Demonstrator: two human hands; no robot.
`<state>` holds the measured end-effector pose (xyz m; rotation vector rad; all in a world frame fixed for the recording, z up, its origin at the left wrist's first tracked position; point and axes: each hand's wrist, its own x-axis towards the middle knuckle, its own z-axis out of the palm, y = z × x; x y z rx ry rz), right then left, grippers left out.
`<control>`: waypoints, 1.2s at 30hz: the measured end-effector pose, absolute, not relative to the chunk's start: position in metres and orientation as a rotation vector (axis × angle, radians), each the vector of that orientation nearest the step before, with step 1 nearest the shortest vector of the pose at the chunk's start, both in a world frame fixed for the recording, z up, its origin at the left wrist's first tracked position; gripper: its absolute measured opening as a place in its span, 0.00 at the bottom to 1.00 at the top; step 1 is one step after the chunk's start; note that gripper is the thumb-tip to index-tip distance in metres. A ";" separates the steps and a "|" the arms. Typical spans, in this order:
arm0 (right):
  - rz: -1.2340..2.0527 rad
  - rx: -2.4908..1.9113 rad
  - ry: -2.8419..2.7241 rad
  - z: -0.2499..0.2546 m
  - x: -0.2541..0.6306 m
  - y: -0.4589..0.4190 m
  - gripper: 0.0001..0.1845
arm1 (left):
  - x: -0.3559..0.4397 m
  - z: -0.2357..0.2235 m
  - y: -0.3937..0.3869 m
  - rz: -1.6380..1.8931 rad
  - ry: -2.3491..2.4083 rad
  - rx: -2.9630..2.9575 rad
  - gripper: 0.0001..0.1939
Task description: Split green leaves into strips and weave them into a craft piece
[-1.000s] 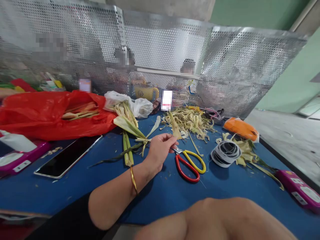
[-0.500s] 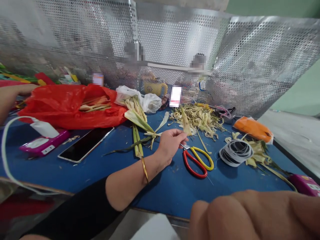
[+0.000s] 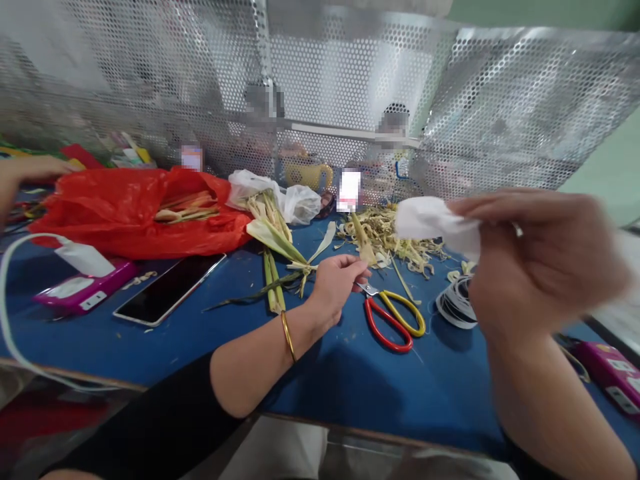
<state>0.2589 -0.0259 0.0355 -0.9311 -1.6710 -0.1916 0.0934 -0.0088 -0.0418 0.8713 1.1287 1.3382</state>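
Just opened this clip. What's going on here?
At a blue table, a person pinches a dry leaf in the left hand and holds up what looks like a white tissue in the right hand, which is blurred. The scissors lie on the table, blades partly hidden by the left hand. A heap of shavings lies beyond. Another person's hand is by the red bag.

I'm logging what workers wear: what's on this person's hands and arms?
The left hand is gloveless, with a gold bangle near the wrist and a black sleeve ending on the forearm. The right hand is gloveless too; dark cloth shows beside that arm. Blur leaves a ring uncertain.
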 end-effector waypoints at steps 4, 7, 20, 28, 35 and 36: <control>-0.480 -1.458 -1.948 0.026 0.300 0.019 0.13 | 0.093 -0.042 -0.009 1.280 1.105 0.820 0.06; -0.447 -1.528 -2.035 0.012 0.314 0.030 0.12 | 0.091 -0.041 -0.008 1.242 1.078 0.782 0.05; -0.350 -0.850 -2.260 -0.024 0.254 -0.010 0.10 | 0.090 -0.041 -0.011 1.118 0.910 0.842 0.07; -0.130 -0.830 -2.130 -0.031 0.255 -0.006 0.07 | 0.090 -0.041 -0.012 1.038 0.892 0.796 0.08; -0.097 -0.833 -2.111 -0.036 0.253 -0.002 0.08 | 0.092 -0.042 -0.011 1.063 0.922 0.728 0.05; -0.117 -0.833 -2.116 -0.036 0.253 -0.002 0.08 | 0.092 -0.043 -0.011 1.062 0.924 0.707 0.04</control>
